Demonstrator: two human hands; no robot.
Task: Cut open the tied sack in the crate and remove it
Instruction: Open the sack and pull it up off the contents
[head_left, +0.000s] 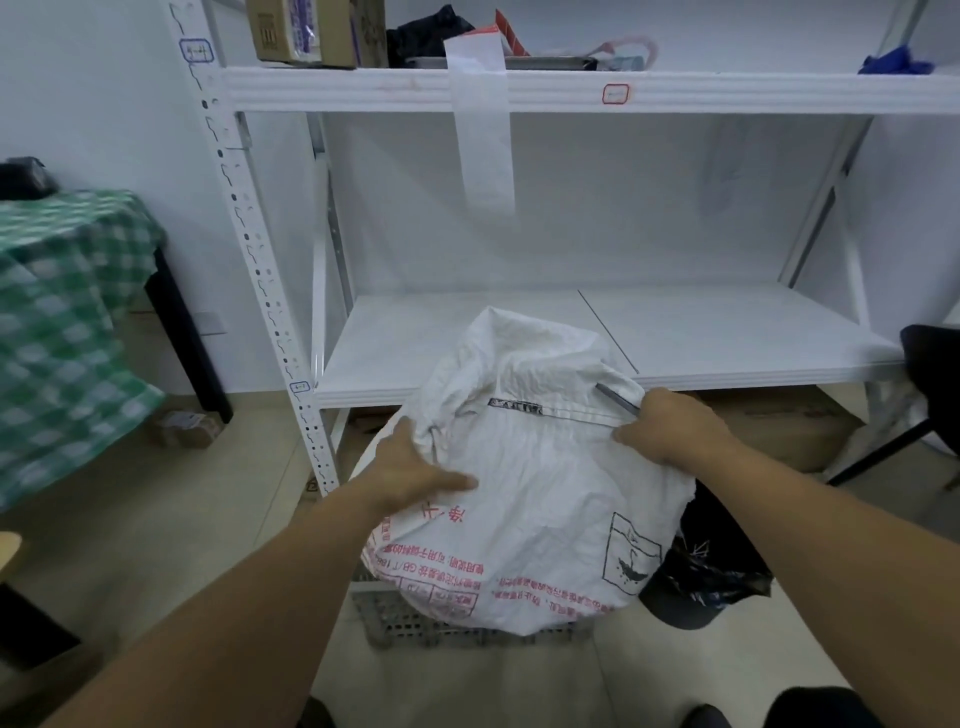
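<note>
Sack (540, 483) of white woven plastic, bulging, printed with red characters low on the left and a black boxed symbol low on the right; sat in a grey perforated crate (415, 621) on the pale floor, directly before the white metal shelving (519, 91). Hid most of the crate, leaving only the near wall and left corner visible. Stitched seam with a small dark label ran across the upper part, loose top fabric rising crumpled above it.

Left hand (415, 467) lay on the sack's upper left side, thumb spread flat over the fabric, fingers pressed into a gathered fold; whether actually pinching it, impossible to tell. Right hand (662, 428) closed around a thin grey tool (615, 399) and the fabric at the seam's right end, tool tip angled up and left against the sack.

Black plastic bag (711, 561) touched the sack's right side. Green checked cloth (67, 322) draped over a table at far left, well apart. Cardboard boxes (311, 31) stood on the top shelf, with a white paper strip (480, 130) hanging over its front edge.
</note>
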